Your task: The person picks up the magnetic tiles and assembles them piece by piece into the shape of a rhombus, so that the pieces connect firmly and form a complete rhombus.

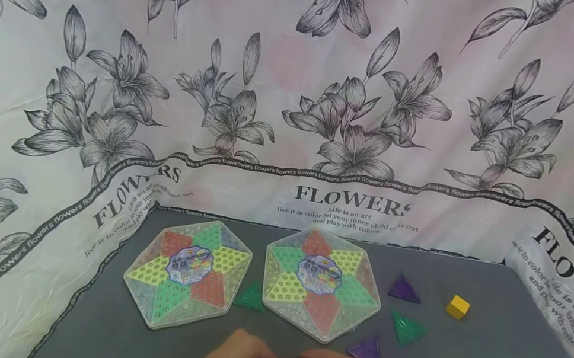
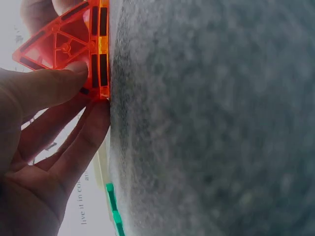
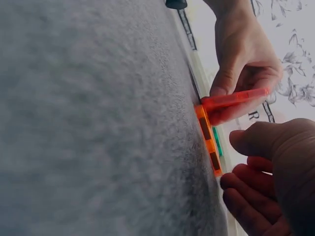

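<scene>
Our left hand pinches the red triangle on edge; below those fingers, the orange tile runs flat toward our right hand, its fingers parted

"FLOWERS" in capitals, repeated "flowers" along a black band, on floral cloth

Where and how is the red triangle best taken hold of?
Probably by pinching the red triangle across its flat faces, above the lower edge, coming from the left. It stands on edge, point up, while the orange piece lies flat at its foot on the right, crowding that side. The left grip pinches it by the faces.
</scene>
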A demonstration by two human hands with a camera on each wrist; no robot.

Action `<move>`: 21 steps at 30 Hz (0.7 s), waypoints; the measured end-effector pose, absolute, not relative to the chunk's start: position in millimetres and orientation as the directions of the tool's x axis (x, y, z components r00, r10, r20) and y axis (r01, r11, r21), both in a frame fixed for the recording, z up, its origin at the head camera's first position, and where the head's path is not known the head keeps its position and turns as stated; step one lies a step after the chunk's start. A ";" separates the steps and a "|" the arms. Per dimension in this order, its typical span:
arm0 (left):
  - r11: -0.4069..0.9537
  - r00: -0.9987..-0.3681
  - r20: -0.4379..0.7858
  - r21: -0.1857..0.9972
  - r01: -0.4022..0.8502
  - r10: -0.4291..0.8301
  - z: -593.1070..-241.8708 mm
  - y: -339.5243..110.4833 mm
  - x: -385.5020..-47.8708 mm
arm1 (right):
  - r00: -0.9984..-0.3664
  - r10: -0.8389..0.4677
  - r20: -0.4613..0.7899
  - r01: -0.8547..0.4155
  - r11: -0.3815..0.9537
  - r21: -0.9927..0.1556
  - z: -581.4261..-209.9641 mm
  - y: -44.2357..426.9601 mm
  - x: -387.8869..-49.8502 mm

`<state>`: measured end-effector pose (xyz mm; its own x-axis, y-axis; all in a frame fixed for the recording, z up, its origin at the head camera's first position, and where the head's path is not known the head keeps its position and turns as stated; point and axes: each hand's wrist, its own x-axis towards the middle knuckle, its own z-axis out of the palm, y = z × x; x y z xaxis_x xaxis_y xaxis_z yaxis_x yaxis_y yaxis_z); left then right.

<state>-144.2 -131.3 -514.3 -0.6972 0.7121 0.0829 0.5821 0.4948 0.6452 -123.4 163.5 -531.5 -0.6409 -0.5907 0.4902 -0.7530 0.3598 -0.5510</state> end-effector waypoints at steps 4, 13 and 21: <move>0.479 -0.681 0.106 0.633 0.608 0.724 -551.7 -132.5 -153.8 | -0.621 -0.605 0.499 -0.764 0.325 -0.557 -541.7 172.9 -122.0; 0.554 -0.721 0.109 0.566 0.611 0.684 -570.4 -121.5 -152.7 | -0.590 -0.656 0.471 -0.761 0.257 -0.596 -542.1 173.5 -117.9; 0.562 -0.751 0.052 0.629 0.536 0.658 -571.4 -109.6 -142.5 | -0.671 -0.564 0.481 -0.707 0.291 -0.645 -536.7 161.4 -101.9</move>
